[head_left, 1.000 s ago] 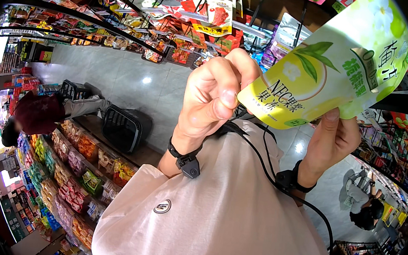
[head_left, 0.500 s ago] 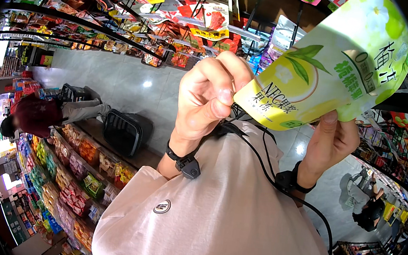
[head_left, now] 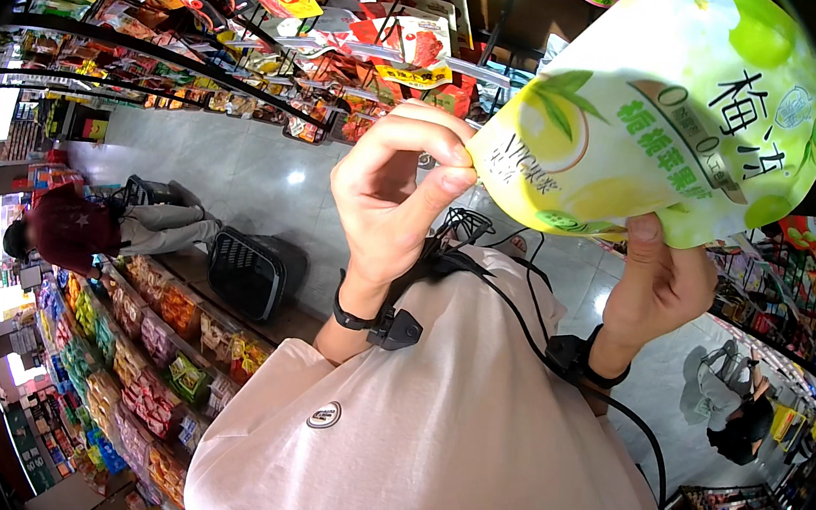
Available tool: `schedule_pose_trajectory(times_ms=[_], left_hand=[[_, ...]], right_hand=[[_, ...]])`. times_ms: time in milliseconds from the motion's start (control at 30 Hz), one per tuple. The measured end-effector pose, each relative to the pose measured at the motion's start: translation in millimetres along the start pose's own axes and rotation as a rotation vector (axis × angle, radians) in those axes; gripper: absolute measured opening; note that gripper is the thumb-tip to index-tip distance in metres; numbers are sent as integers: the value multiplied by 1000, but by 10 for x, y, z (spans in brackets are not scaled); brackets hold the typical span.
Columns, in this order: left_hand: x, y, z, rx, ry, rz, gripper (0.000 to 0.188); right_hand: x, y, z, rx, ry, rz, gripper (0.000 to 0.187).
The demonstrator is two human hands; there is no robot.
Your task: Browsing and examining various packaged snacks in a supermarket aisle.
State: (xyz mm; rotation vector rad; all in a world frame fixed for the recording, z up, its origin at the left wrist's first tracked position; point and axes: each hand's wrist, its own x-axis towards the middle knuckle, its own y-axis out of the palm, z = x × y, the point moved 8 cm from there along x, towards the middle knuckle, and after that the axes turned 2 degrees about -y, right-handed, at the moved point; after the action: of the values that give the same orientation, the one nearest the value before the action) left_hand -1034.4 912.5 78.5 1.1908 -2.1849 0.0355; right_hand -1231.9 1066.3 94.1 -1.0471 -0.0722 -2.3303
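A green and yellow snack pouch (head_left: 634, 130) with leaf and fruit pictures is held up at the upper right, its printed side toward me and tilted. My left hand (head_left: 397, 178) pinches its lower left corner between thumb and forefinger. At the lower edge, my right hand (head_left: 664, 284) grips it with the thumb on the front; the other fingers are partly hidden behind the pouch. Both wrists wear black straps with small black devices, and a black cable runs over the light shirt (head_left: 451, 411).
Racks of hanging snack packets (head_left: 421, 55) stand right in front. To the left are a black shopping basket (head_left: 250, 272), bins of wrapped snacks (head_left: 157, 337) and a person in a dark red top (head_left: 79, 228). Another person in black (head_left: 740, 429) is at the right by more shelves.
The pouch has turned to face me more and shifted slightly left and up. My left hand has moved a little left, now pinching the pouch's corner. The right hand stays nearly in place.
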Motion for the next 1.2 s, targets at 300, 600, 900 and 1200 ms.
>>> schedule_pose_trajectory(times_ms=[300,600,900,1200], left_hand=[[-49,9,-52,15,23,51,15],[-130,-111,-78,52,-33,-10,32],[-179,-162,30,123,-221,23,47],[-308,18,151,326,-451,386,28]], right_hand=[[-29,64,-64,47,34,20,22],[-121,145,-171,244,281,50,24],[-94,574,-138,265,342,454,19],[-130,732,-192,190,350,689,26]])
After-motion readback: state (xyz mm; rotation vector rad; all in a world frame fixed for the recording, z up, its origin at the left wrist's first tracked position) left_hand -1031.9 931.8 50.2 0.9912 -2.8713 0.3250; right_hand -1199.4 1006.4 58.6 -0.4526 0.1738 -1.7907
